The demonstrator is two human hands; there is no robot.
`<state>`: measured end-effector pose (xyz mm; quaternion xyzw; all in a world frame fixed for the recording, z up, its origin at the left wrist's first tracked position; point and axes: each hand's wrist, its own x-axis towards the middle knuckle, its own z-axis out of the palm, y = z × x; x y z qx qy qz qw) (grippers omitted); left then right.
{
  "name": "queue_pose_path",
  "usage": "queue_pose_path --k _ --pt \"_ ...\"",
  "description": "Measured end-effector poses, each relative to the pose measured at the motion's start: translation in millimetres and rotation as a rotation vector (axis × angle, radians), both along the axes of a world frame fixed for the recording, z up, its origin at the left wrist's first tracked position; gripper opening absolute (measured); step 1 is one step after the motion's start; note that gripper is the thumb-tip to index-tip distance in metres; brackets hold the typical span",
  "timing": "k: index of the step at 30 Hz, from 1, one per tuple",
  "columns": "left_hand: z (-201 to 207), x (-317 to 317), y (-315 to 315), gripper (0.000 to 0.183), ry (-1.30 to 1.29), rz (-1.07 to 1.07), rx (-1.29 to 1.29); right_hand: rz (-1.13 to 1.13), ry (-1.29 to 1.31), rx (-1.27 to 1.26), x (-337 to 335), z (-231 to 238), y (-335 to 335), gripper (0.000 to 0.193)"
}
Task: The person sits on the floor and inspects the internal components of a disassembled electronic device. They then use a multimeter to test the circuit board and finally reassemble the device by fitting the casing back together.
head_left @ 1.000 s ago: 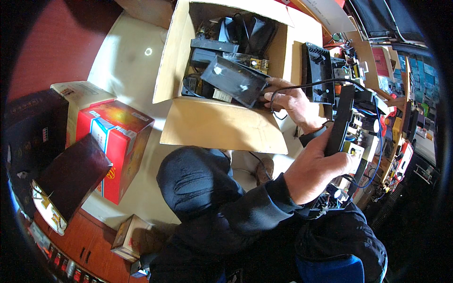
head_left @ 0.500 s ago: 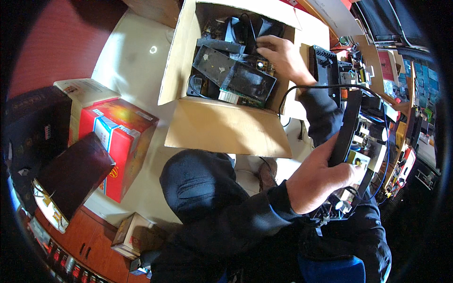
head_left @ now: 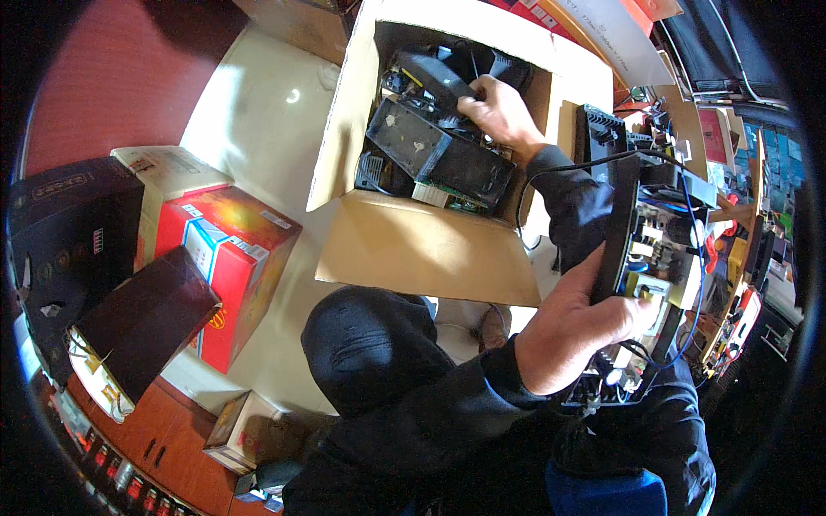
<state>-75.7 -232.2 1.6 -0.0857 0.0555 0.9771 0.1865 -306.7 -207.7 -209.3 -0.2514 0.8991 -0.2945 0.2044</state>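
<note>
My left hand [head_left: 568, 331] is closed round a black open-frame electronic unit [head_left: 662, 241] with exposed circuit parts and trailing wires, held over my right thigh. The thumb lies across the component side; the fingers behind are hidden. Farther away, my right hand [head_left: 499, 112] reaches into an open cardboard box [head_left: 422, 236] and pinches the end of a long flat dark piece [head_left: 439, 79], which is tilted up above other parts. Beneath it in the box lie two dark flat casings [head_left: 409, 133], a black adapter-like block [head_left: 372, 172], circuit boards and cables.
A red printed box [head_left: 228, 267], a dark box [head_left: 73, 232] and a brown panel-like piece [head_left: 146, 314] stand at left. A small carton [head_left: 249, 430] sits lower left. Black housings [head_left: 600, 133] and cluttered parts line the right side. A black cable [head_left: 594, 163] loops beside the cardboard box.
My right hand has closed on the long dark piece and raised it from among the parts. My left hand still holds the electronic unit. The whole view has shifted slightly.
</note>
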Motion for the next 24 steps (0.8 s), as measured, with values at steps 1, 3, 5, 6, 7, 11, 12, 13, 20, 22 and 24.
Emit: queue_pose_path --k 1,3,5,6,7,11,12,13,20,22,24 --pt "-1 -1 0 0.045 0.012 -0.007 -0.006 -0.106 -0.163 -0.074 -1 10 2 0.04" --pt "1 -5 7 0.044 -0.016 -0.01 -0.099 -0.277 -0.549 -0.343 2 31 20 0.036" --pt "0 -3 6 0.044 -0.009 -0.021 -0.103 -0.341 -0.647 -0.479 7 46 37 0.032" --pt "2 -3 8 0.044 -0.02 -0.004 -0.095 -0.386 -0.667 -0.561 12 48 41 0.032" --pt "2 -2 9 0.043 -0.014 -0.006 -0.1 -0.326 -0.682 -0.599 14 54 50 0.031" --pt "2 1 14 0.044 -0.006 -0.01 -0.094 -0.285 -0.767 -0.613 25 65 79 0.036" --pt "2 2 15 0.045 -0.006 -0.019 -0.09 -0.261 -0.729 -0.657 32 67 86 0.037" --pt "2 3 16 0.046 -0.006 -0.031 -0.093 -0.28 -0.738 -0.628 35 69 91 0.037" --pt "5 3 22 0.049 0.078 -0.087 -0.111 -0.255 -0.552 -0.641 57 99 128 0.041" --pt "9 2 25 0.049 0.075 -0.093 -0.139 -0.262 -0.31 -0.509 59 119 150 0.048" --pt "13 0 27 0.051 0.104 -0.125 -0.087 -0.226 0.111 -0.423 65 135 171 0.05"
